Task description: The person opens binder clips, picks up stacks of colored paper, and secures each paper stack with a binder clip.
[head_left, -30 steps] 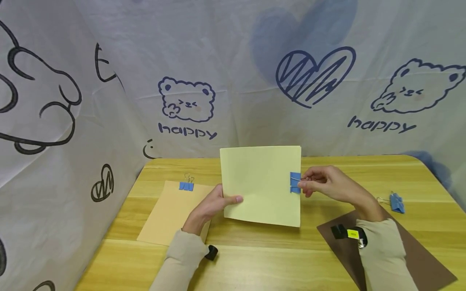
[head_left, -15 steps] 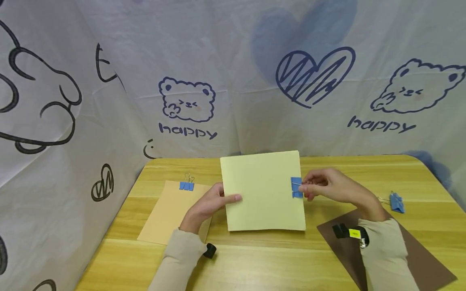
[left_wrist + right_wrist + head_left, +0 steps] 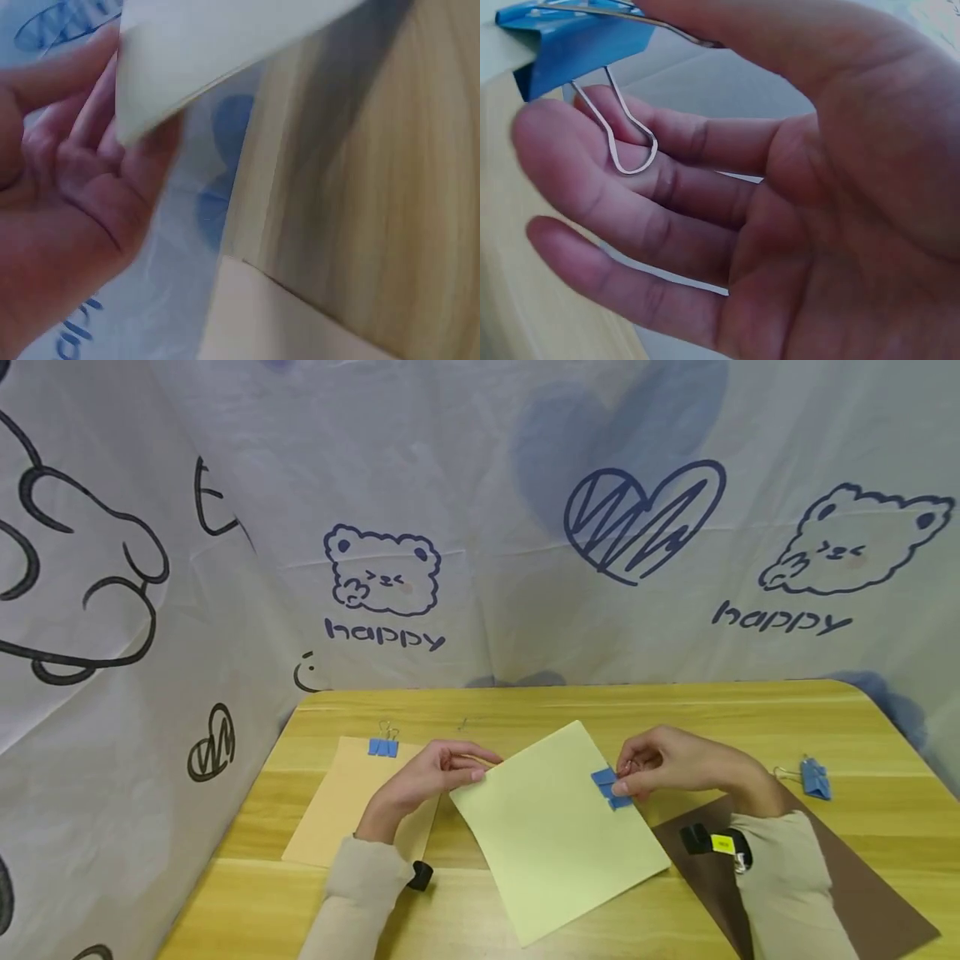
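Note:
A pale yellow stack of paper [image 3: 555,843] is held tilted over the table, turned so that its corners point up and down. A blue binder clip [image 3: 612,788] sits on its upper right edge. My right hand [image 3: 675,772] pinches this clip by the wire handles. In the right wrist view, the thumb is on one wire handle [image 3: 667,26], and the other handle [image 3: 634,150] lies by the curled fingers. My left hand [image 3: 431,781] is at the left corner, thumb in front and fingers behind. The left wrist view shows that paper corner [image 3: 172,75] between thumb and fingers.
On the left lies an orange-tan paper [image 3: 337,802] with a blue binder clip [image 3: 383,747] at its top. Dark brown paper [image 3: 862,885] is under the right forearm. Another blue binder clip [image 3: 815,778] stands at the right. A printed cloth [image 3: 495,568] hangs behind the wooden table [image 3: 262,893].
The yellow paper has turned clockwise and come down. My left hand has shifted from its left side to the corner, fingers straighter. My right hand has lowered with the clip.

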Demonstrator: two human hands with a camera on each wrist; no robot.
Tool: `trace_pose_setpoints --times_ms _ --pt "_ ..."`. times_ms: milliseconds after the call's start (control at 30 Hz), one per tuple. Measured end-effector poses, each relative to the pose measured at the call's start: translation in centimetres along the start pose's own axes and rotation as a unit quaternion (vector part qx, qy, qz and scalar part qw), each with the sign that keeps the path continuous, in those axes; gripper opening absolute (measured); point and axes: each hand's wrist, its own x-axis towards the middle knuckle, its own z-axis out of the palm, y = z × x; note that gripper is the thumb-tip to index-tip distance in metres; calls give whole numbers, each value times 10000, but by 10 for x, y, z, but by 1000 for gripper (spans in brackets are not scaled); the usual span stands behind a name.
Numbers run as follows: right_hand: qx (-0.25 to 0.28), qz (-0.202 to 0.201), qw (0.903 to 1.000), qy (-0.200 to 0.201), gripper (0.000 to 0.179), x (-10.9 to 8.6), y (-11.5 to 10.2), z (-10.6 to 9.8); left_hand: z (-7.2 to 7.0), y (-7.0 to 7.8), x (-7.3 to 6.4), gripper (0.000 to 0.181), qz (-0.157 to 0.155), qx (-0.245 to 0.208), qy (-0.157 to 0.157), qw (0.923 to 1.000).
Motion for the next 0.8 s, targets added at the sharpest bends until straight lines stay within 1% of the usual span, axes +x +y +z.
trace_pose_setpoints --times_ms 100,167,200,333,400,533,633,733,800 --pt "-163 -55 9997 143 21 4 -2 3 6 3 1 24 2 495 -478 9976" --pt "-311 -130 9990 279 21 7 -4 6 11 6 2 21 -32 634 -661 9958" --pt "-369 -167 9986 328 21 9 -5 8 13 8 2 19 -11 707 -672 9952" --pt "-541 -339 9970 442 22 17 -10 15 18 13 2 16 -5 962 -577 9937" --pt "-589 -387 9965 442 22 21 -13 20 20 15 1 16 51 1069 -554 9927" --pt "-631 -371 9963 440 23 27 -18 27 27 19 3 21 115 1085 -515 9927" --pt "-689 -340 9961 439 23 29 -21 30 34 22 6 25 152 1179 -331 9924" --pt "-835 -344 9946 513 24 30 -24 31 39 23 10 18 256 1336 -33 9907" --pt "-942 -318 9930 634 26 31 -25 32 41 22 11 15 313 1304 135 9909"
